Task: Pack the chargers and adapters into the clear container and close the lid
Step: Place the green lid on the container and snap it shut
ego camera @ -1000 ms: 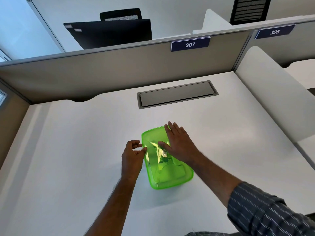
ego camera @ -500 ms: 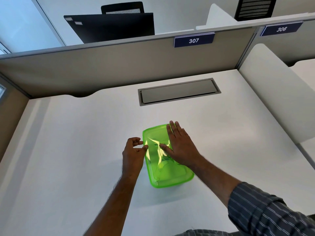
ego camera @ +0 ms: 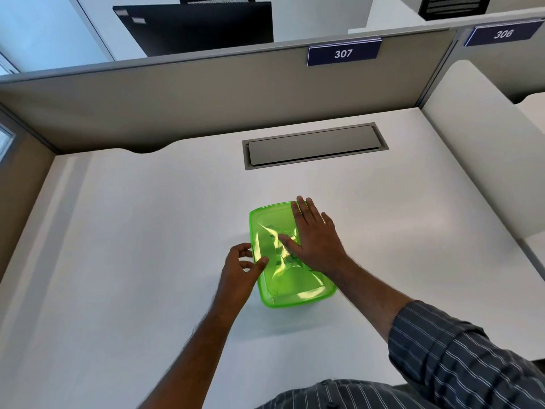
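A translucent green container point(ego camera: 290, 286) stands on the white desk, with its green lid point(ego camera: 265, 219) lying on top. Dim shapes show through the lid, too blurred to name. My right hand point(ego camera: 315, 240) lies flat on the lid's right half, fingers spread, thumb near the middle. My left hand point(ego camera: 240, 268) is at the container's left side, its thumb on the lid's left edge and its fingers curled beside the wall.
A grey cable hatch point(ego camera: 314, 146) is set into the white desk point(ego camera: 132, 246) behind the container. Beige partitions point(ego camera: 177, 104) close the back and sides; a sign reads 307 point(ego camera: 343, 53). A dark monitor back point(ego camera: 194, 25) stands beyond.
My right hand has slid a little toward the lid's far right corner. My left hand stays at the left edge, thumb on the rim. The view has tilted slightly.
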The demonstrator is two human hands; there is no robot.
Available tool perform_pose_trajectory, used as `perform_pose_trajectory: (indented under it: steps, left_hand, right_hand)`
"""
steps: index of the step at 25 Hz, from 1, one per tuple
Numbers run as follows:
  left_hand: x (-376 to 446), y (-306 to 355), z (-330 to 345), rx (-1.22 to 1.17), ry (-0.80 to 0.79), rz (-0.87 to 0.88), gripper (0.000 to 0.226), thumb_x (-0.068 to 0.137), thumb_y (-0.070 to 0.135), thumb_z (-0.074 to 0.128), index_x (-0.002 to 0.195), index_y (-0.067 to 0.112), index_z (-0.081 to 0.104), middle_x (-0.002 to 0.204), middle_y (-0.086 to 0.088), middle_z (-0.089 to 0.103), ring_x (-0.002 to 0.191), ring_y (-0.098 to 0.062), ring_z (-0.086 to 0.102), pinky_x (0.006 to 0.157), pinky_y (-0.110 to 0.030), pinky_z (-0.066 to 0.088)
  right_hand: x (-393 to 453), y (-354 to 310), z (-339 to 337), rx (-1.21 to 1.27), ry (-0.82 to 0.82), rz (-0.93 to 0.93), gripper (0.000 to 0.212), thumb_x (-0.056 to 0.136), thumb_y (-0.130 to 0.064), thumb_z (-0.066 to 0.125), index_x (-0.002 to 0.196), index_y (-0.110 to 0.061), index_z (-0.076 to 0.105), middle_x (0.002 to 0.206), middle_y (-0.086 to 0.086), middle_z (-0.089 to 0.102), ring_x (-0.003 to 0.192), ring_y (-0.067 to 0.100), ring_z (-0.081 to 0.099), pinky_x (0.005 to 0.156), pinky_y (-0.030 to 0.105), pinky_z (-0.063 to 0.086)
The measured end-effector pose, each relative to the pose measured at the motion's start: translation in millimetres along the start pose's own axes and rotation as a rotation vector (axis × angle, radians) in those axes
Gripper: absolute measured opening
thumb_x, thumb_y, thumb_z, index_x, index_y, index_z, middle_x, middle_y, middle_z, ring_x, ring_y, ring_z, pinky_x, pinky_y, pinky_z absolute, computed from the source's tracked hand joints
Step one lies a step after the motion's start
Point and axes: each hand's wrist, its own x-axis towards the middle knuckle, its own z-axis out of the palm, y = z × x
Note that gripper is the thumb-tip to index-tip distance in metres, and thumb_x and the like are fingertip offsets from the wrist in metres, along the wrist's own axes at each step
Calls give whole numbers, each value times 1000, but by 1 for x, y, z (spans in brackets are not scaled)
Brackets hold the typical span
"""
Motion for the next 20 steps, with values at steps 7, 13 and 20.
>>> perform_pose_trajectory:
  steps: [7, 13, 20]
  left_hand:
    - [-41, -19, -16, -54, -362, -238, 52, 78, 53, 82, 90, 9, 57, 78, -11, 76, 71, -22, 76, 51, -28, 51]
    - [-42, -16, -15, -71, -418, -216, 37, 89, 31, 80, 81, 6, 53, 76, -22, 77, 67, -28, 74, 52, -28, 52]
    - [-44, -22, -13, -96, -380, -185, 38, 88, 28, 81, 78, 6, 52, 69, -20, 74, 59, -24, 69, 54, -30, 55]
  right_hand:
    - [-1, 0, 1, -18, 42, -3, 83, 94, -68, 35, 156, -13, 25, 168, 5, 15, 155, 20, 11, 115, 53, 29]
    - [0, 1, 2, -26, 37, -3, 82, 94, -68, 33, 156, -15, 23, 168, 3, 14, 155, 19, 10, 115, 52, 29]
    - [-1, 4, 3, 82, 148, 2, 65, 95, -51, 51, 146, -11, 42, 159, 8, 36, 148, 25, 31, 109, 48, 38]
